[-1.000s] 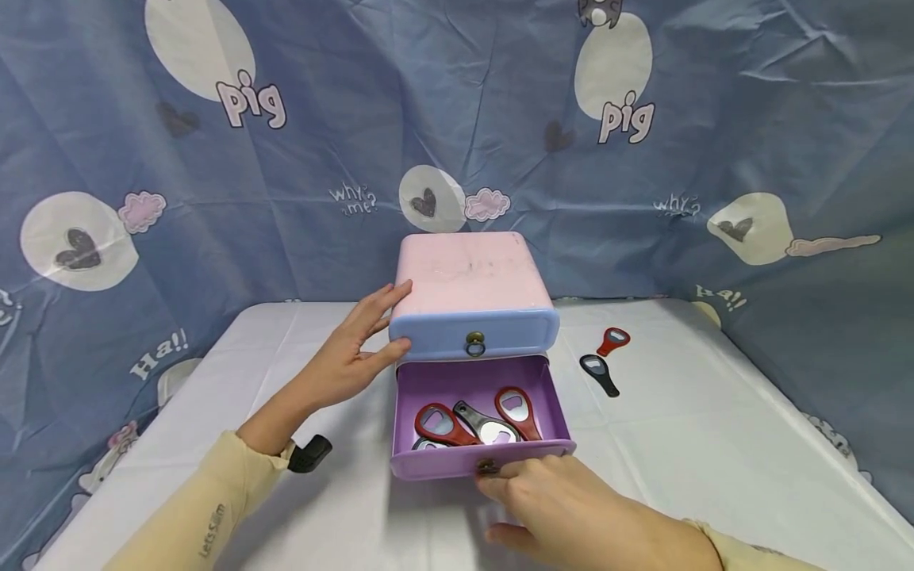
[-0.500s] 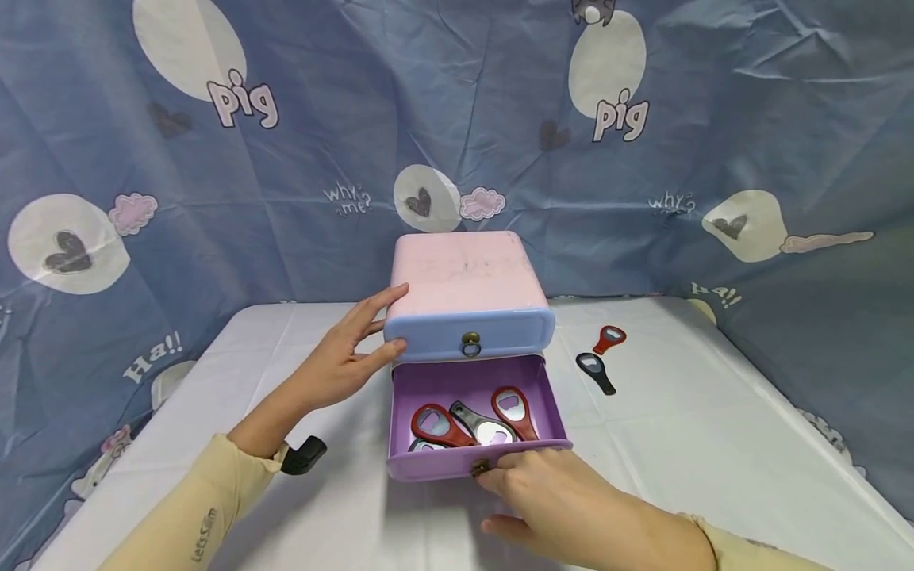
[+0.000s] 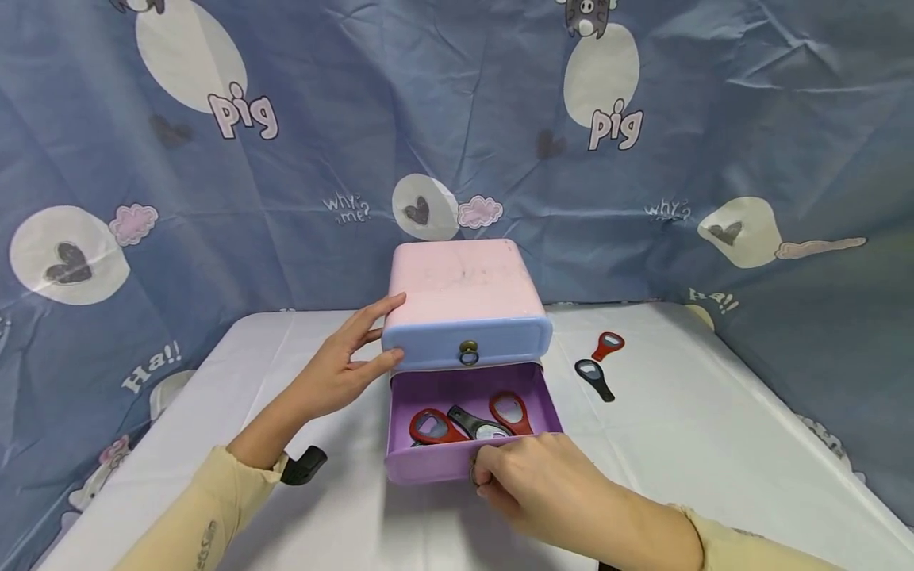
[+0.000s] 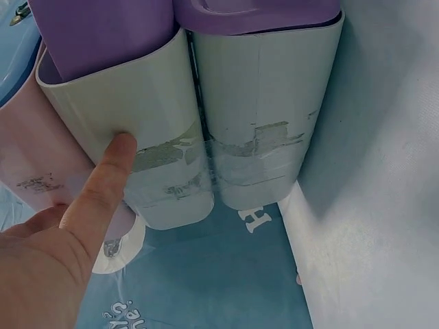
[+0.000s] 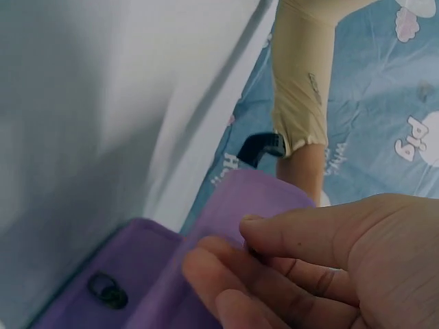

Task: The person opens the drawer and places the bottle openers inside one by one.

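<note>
A small stacked cabinet has a pink upper box [image 3: 460, 277] with a blue drawer front [image 3: 428, 347]. Below it, a purple drawer [image 3: 427, 466] is pulled out. Inside lie red bottle openers [image 3: 510, 411] and a dark one [image 3: 480, 426]; another behind the front is mostly hidden. My right hand [image 3: 546, 488] pinches that drawer's ring pull between thumb and curled fingers; the ring is largely covered. My left hand [image 3: 339, 369] rests against the cabinet's left side with extended fingers. In the left wrist view, a fingertip touches the whitish middle box [image 4: 161, 116].
To the right of the cabinet, a red bottle opener [image 3: 608, 344] and a black bottle opener [image 3: 594, 379] lie on the white tablecloth [image 3: 700, 444]. A lower purple drawer [image 5: 147, 240] with its own ring is closed. A blue printed curtain [image 3: 343, 119] hangs behind.
My right thumb has risen from below to the ring pull, and the fingers have curled in around it. My left hand stays against the cabinet. The drawer stays out.
</note>
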`<state>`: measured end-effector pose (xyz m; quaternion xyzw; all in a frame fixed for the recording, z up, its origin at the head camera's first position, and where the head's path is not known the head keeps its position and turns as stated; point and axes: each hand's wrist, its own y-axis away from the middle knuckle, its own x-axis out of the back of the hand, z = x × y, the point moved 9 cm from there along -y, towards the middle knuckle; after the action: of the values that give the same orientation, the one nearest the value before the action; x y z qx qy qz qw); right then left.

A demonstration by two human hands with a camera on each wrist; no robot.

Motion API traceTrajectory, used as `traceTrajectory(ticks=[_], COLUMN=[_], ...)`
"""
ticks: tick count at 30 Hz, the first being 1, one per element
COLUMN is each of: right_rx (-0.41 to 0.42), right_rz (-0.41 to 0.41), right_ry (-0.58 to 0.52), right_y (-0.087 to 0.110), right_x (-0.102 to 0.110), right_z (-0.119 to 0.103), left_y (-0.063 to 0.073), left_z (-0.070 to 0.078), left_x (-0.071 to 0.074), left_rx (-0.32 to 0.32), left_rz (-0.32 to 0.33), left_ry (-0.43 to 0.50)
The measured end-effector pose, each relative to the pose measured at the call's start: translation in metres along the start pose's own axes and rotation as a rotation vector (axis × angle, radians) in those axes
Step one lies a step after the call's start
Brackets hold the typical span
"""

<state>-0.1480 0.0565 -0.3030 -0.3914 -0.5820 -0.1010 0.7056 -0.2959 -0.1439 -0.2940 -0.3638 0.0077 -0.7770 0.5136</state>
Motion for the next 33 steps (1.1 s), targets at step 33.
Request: traceTrajectory(ticks=[33], right_rx=[-0.103], right_rz=[-0.030], right_ry=[-0.145], right_y=[-0.049], right_x=[-0.023], right_z=[0.067], left_y=[0.003], left_z=[-0.005], left_x=[-0.009], left_rx=[0.009], left_rz=[0.034], left_ry=[-0.063])
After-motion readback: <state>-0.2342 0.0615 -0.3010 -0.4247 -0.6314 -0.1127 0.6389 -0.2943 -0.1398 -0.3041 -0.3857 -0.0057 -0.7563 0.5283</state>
